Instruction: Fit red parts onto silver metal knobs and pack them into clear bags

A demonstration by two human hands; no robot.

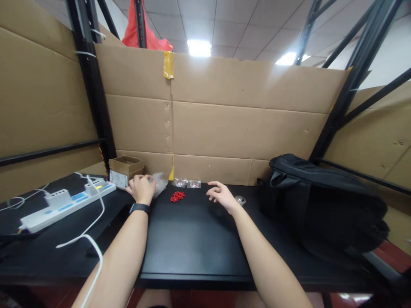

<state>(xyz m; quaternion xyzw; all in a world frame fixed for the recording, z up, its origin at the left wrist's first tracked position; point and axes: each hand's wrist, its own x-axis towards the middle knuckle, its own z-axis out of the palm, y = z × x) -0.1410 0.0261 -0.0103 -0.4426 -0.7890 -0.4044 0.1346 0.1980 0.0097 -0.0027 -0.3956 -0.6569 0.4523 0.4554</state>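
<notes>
My left hand (141, 189), with a dark band on its wrist, is at the back left of the black table. Its fingers curl down over the edge of a clear plastic bag (160, 183); the fingertips are partly hidden. My right hand (222, 196) hovers over the table right of centre, fingers apart and holding nothing. Between the hands lies a small heap of red pieces (177, 196), too small to name exactly. Behind it are two little clear packets, a left packet (180, 182) and a right packet (194, 184), each with something red inside.
An open cardboard box (126, 169) stands behind my left hand. A white power strip (69, 207) with cables lies at left. A round, shiny item (240, 200) is partly behind my right wrist. A black backpack (324, 205) fills the right side. Cardboard walls (218, 128) enclose the table.
</notes>
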